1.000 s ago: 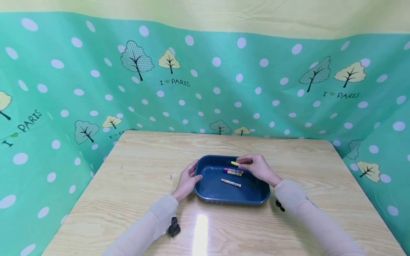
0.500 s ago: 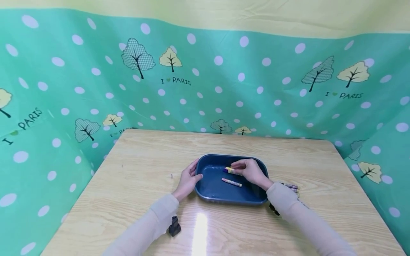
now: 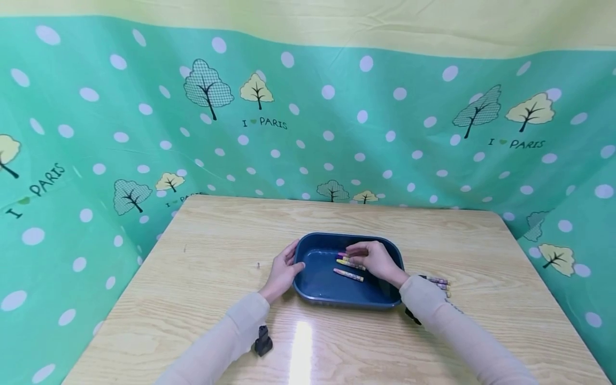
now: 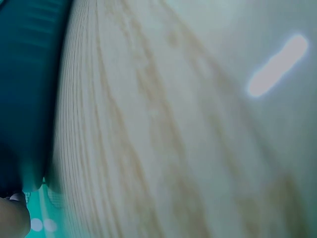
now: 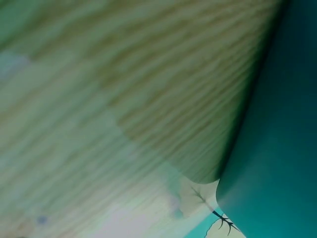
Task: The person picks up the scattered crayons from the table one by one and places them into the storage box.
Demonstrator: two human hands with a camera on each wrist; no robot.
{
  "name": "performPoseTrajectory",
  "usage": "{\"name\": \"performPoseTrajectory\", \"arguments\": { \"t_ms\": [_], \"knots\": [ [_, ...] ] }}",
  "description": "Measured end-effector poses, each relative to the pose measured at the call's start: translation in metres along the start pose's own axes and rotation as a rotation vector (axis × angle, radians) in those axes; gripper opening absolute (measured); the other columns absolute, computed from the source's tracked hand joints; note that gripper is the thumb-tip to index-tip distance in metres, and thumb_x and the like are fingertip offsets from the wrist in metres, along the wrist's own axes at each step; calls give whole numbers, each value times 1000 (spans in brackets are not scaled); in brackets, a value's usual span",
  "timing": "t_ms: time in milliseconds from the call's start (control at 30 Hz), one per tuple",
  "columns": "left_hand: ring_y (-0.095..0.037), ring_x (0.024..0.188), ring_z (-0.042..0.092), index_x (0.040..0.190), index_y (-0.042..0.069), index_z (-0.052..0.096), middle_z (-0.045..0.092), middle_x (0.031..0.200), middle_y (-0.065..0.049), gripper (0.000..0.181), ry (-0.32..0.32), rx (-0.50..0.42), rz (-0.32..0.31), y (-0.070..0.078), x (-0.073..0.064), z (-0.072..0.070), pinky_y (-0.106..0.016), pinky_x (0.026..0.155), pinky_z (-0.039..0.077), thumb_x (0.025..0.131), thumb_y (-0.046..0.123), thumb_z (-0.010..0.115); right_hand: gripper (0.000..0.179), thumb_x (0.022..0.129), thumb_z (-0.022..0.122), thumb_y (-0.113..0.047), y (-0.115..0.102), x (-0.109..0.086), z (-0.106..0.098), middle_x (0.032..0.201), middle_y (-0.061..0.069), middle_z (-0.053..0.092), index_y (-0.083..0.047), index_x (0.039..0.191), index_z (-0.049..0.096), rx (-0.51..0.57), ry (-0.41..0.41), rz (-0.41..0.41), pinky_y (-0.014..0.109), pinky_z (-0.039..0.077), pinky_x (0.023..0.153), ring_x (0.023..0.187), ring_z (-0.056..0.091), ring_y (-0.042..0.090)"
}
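Observation:
My left hand point(image 3: 283, 270) grips the left end of a dark blue tray point(image 3: 332, 294), thumb over the rim. In the left wrist view a bit of that hand point(image 4: 14, 218) shows below the tray wall point(image 4: 29, 89). Inside the tray, my right hand point(image 3: 377, 259) bends its fingers over a group of crayons. A yellow crayon point(image 3: 350, 264) lies nearest the thumb, beside a purple-tipped crayon point(image 3: 340, 256) and a pink-tipped one partly covered by the fingers. Whether the fingertips pinch one is hidden. A separate pink crayon point(image 3: 348, 275) lies closer to me.
Several crayons point(image 3: 439, 280) lie on the wooden table point(image 3: 216, 240) right of the tray, partly behind the right sleeve. A small mark or bit point(image 3: 258, 265) shows left of the tray. Polka-dotted green cloth point(image 3: 298, 128) hangs behind the table.
My right hand has lowered into the tray with the yellow crayon, which now lies on the near side of the purple-tipped one. The left hand keeps its grip.

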State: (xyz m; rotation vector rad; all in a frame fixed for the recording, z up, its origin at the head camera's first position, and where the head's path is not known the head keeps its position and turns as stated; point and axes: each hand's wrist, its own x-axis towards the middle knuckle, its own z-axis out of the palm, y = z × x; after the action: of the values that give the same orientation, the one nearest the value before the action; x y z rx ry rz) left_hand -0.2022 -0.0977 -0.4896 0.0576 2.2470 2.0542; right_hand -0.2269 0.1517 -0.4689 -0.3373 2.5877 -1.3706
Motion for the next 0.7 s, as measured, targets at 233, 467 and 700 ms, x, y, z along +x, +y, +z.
{"name": "performPoseTrajectory", "arguments": {
  "t_ms": [233,467,700],
  "knots": [
    [-36,130,36,140,3,34,36,141,-24,62,16,4,8,-2,1,0,-43,107,34,82,-8,52,26,84,62,-6,-1,1,-2,104,9,69,-4,110,66,22,27,12,31,57,79,94,65,18],
    [-35,131,36,140,3,35,36,142,-23,62,15,4,-5,0,2,0,-42,107,34,82,-8,52,25,84,63,-8,0,4,-4,102,6,69,-6,108,67,2,36,6,30,56,79,93,65,17],
    [-37,131,34,140,-1,32,34,142,-26,62,-10,-9,-32,15,-5,0,-43,107,33,82,-9,52,25,84,64,-9,-2,-3,-10,102,8,69,-5,108,67,19,42,-12,29,56,78,93,66,18]
  ]
}}
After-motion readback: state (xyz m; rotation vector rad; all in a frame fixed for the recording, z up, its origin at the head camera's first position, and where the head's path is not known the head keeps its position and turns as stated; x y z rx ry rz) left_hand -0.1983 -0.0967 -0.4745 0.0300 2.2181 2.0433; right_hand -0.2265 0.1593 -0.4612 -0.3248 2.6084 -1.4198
